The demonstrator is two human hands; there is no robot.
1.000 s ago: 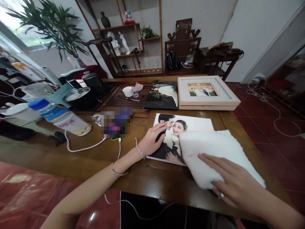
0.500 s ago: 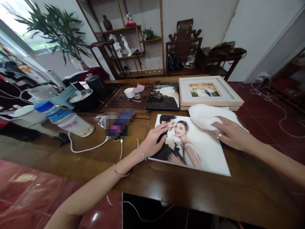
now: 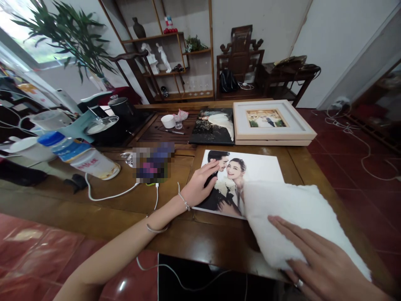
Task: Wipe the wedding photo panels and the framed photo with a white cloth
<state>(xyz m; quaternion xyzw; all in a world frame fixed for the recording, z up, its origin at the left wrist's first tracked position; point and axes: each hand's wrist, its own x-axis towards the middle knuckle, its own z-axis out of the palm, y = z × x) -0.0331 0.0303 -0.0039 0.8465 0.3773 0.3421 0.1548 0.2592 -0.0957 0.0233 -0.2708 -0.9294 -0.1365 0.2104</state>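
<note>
A large wedding photo print (image 3: 250,169) lies flat on the wooden table (image 3: 131,200). My left hand (image 3: 200,184) rests open on the print's left edge, fingers flat, pinning it down. A white towel (image 3: 291,213) covers the print's near right corner. My right hand (image 3: 316,255) lies flat on top of the towel with fingers stretched out, at the table's near edge. A ring shows on one finger.
A cream picture frame (image 3: 272,123) and a dark wedding photo (image 3: 214,125) lie further back. A plastic bottle (image 3: 79,156) lies on its side at left beside a white cable (image 3: 109,194). A kettle (image 3: 122,110), white cup (image 3: 168,120) and shelves stand beyond.
My right hand swept the towel from the print's far right corner back toward me, over its near right corner. My left hand stayed on the print's left edge.
</note>
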